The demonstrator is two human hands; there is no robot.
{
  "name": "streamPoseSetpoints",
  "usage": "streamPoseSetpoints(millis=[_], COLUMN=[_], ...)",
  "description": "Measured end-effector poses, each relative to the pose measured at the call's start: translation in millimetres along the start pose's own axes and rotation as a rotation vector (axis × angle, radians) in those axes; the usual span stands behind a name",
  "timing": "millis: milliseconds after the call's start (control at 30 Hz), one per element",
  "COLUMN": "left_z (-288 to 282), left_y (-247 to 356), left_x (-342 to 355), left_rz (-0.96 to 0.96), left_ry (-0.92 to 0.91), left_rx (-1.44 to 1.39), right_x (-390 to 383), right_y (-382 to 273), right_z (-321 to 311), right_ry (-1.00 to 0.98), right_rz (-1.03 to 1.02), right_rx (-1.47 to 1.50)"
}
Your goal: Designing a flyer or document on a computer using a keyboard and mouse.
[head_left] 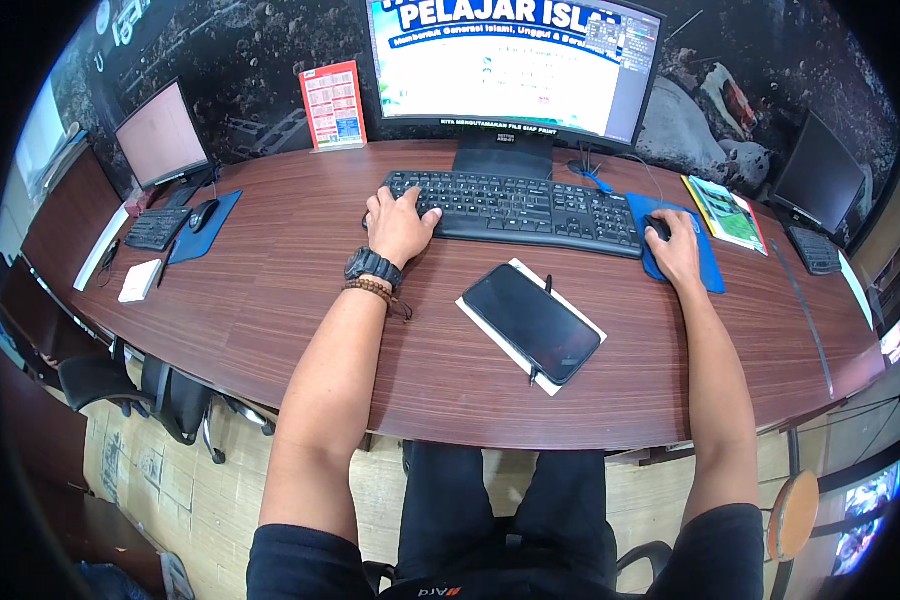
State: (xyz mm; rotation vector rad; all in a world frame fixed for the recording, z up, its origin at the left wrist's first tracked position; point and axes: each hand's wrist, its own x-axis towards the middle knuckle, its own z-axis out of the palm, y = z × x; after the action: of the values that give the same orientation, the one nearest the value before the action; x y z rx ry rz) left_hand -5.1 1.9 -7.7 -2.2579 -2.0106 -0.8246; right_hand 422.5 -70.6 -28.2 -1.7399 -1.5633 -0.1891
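Observation:
My left hand [400, 224] rests on the left end of a black keyboard [530, 207], its fingers spread over the keys. A dark watch and a beaded bracelet circle that wrist. At the keyboard's right end, my right hand [678, 246] is wrapped over a black computer mouse [658, 228], which shows only in part. Under the mouse lies a blue mouse pad [708, 272]. Behind the keyboard stands a large monitor [510, 75] with a design page on screen. Between my forearms a black smartphone [532, 322] lies on a white notepad [595, 328], with a pen [548, 284] partly hidden beneath the phone.
A red-framed desk calendar [334, 105] stands left of the monitor. Farther left are a second monitor [162, 135], keyboard [157, 228] and mouse [203, 215]. Booklets [727, 213] lie right of my mouse pad, near another dark monitor [820, 172]. An office chair [160, 395] sits at lower left.

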Motion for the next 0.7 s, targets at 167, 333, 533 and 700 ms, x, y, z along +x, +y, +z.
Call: streamPoseSetpoints(millis=[167, 333, 533, 700], left_z=[-0.1, -0.7, 1.7, 3.2], left_y=[0.4, 2.2, -0.5, -1.2], left_x=[-0.3, -1.0, -1.0, -0.7], left_rz=[-0.005, -0.011, -0.004, 0.003], left_ry=[-0.005, -0.027, -0.028, -0.027], left_rx=[-0.003, -0.021, -0.016, -0.013], right_x=[-0.7, -1.0, -1.0, -0.7], right_y=[-1.1, -1.8, -3.3, -4.0], right_z=[-0.1, -1.2, -2.4, -2.9], right_ry=[0.018, 0.027, 0.036, 0.040], right_rz=[0.014, 0.041, 0.056, 0.019], right_rx=[-0.009, -0.041, -0.033, -0.017])
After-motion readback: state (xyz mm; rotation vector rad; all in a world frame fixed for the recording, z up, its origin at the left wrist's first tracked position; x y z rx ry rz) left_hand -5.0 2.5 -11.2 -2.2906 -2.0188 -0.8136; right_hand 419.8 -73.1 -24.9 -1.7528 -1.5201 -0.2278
